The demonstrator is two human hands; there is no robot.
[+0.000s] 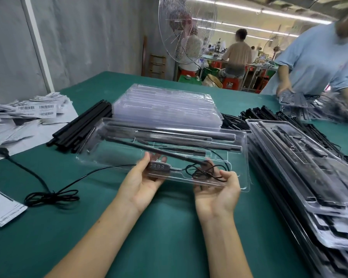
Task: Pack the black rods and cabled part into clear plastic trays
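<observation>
A clear plastic tray lies tilted above the green table, holding black rods in its far slots. My left hand is palm up under the tray's near edge, its fingers around the cable's button controller. My right hand is palm up at the near right, thumb and fingers pinching a loose coil of black cable. A thin black rod on that cable lies slantwise across the tray. The cable's long tail runs left over the table to a plug.
A stack of empty clear trays stands behind, loose black rods to its left. Filled trays pile up on the right. Barcode labels lie at far left. A person in a blue shirt works at the right.
</observation>
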